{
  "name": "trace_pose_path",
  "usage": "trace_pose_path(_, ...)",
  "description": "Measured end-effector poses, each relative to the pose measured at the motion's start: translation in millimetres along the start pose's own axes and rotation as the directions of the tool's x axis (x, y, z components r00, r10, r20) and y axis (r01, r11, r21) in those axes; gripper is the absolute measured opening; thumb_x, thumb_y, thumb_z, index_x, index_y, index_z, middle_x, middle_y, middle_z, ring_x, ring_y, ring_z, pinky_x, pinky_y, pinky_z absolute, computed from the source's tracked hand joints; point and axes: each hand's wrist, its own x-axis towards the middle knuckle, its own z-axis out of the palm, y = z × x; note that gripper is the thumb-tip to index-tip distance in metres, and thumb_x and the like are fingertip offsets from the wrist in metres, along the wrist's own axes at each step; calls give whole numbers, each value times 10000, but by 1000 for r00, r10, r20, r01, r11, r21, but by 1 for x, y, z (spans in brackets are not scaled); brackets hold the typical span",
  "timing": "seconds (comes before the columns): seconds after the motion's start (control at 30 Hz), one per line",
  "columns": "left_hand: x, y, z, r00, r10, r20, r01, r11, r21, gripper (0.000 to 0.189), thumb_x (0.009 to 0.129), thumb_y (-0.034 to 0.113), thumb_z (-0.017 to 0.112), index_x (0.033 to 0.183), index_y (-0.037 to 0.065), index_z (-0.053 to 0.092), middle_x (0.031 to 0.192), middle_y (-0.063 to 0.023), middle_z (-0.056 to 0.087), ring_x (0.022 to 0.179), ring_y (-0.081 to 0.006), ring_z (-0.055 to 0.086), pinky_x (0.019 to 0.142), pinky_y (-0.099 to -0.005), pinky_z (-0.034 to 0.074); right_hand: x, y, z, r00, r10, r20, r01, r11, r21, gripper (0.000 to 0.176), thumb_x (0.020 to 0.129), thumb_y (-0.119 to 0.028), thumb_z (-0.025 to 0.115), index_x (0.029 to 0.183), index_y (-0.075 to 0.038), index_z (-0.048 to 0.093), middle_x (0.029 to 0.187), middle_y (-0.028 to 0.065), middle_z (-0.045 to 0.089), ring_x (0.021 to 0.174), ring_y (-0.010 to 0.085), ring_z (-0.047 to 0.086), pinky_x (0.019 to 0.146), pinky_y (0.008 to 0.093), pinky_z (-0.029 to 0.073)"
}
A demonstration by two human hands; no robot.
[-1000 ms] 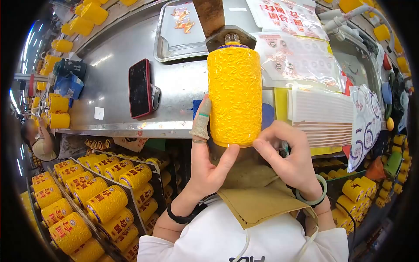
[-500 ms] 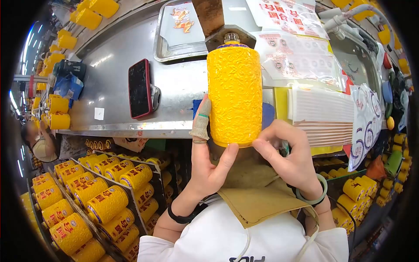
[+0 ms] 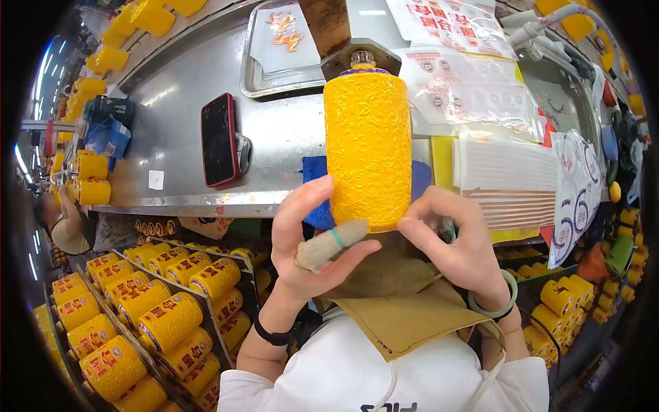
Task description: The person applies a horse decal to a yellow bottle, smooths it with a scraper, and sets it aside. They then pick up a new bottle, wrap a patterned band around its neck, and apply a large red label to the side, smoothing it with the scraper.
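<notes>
A yellow embossed bottle lies with its glass neck in a notched metal bracket and its base toward me. At the base's right edge, my right hand is closed, thumb and curled fingers on the bottle. My left hand is at the lower left of the bottle, fingers apart. Its index fingertip touches the bottle's side, or nearly so. A cloth finger cover with a green band is on one left finger, pointing at the base. A blue cloth shows behind the bottle.
A red-cased phone and a metal tray with orange-red pieces are on the steel bench. Sticker sheets and striped strips lie at right. Racks of yellow bottles stand lower left. Another person is far left.
My left hand has come down from the bottle's left side; its covered finger has swung from pointing up to lying across the base. My right hand stays at the base's right edge.
</notes>
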Motion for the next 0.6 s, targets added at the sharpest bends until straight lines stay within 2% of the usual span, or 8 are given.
trace_pose_path(0.03,3,1,2,1000,0,0,0,1000,0,678,697,118,968,1294,55,653,1439,-195,486,1318,-376,564,1118,-483,470,0,0,-1,1000,0,0,0,1000,0,137,901,-94,750,860,25,694,777,71,654,669,138,548,621,294,437)
trace_pose_path(0.1,7,5,8,998,6,-67,-7,1000,-12,670,684,74,956,1277,16,648,1331,-136,581,1199,-336,632,1004,-412,552,1,1,-2,1000,0,14,0,1000,-6,137,901,-92,750,868,28,694,788,74,659,677,132,551,626,291,440)
trace_pose_path(0.13,8,9,8,994,-68,-82,64,997,-48,579,696,66,945,1220,56,698,1310,-126,588,1170,-337,645,976,-413,575,1,1,-2,1000,1,13,0,1000,-6,137,901,-92,750,868,28,694,788,74,659,677,132,551,626,291,440)
trace_pose_path(0.17,8,6,8,994,-67,-81,63,997,-49,579,696,66,945,1220,56,698,1310,-126,588,1170,-337,645,976,-413,575,1,0,-2,1000,3,19,-3,1000,-4,138,901,-91,750,873,32,693,792,76,660,681,131,553,631,291,444)
trace_pose_path(0.23,8,-2,7,990,130,-50,-128,991,49,481,698,61,937,1140,114,756,1306,-124,591,1169,-334,646,964,-407,582,2,0,-3,1000,5,26,-5,1000,-2,140,901,-90,750,879,35,692,796,78,661,685,130,555,635,290,447)
trace_pose_path(0.27,6,-2,7,990,131,-50,-128,991,50,481,698,61,937,1140,114,756,1306,-124,591,1169,-334,646,964,-407,582,2,0,-4,999,5,33,-5,1000,-1,141,900,-88,750,883,39,691,801,80,662,690,133,559,641,291,452)
trace_pose_path(0.33,2,0,7,999,22,-33,-21,999,48,348,679,95,961,978,184,807,1349,-116,588,1232,-337,612,1054,-447,519,3,0,-4,999,5,41,-5,1000,2,143,900,-87,749,888,42,689,805,82,663,696,135,563,647,291,457)
trace_pose_path(0.6,6,-1,7,996,91,-1,-91,991,99,345,692,100,949,984,213,805,1324,-109,604,1217,-343,618,1016,-439,547,3,0,-6,998,8,58,-7,1000,-18,142,894,-84,753,901,42,686,818,89,667,711,147,576,664,294,468)
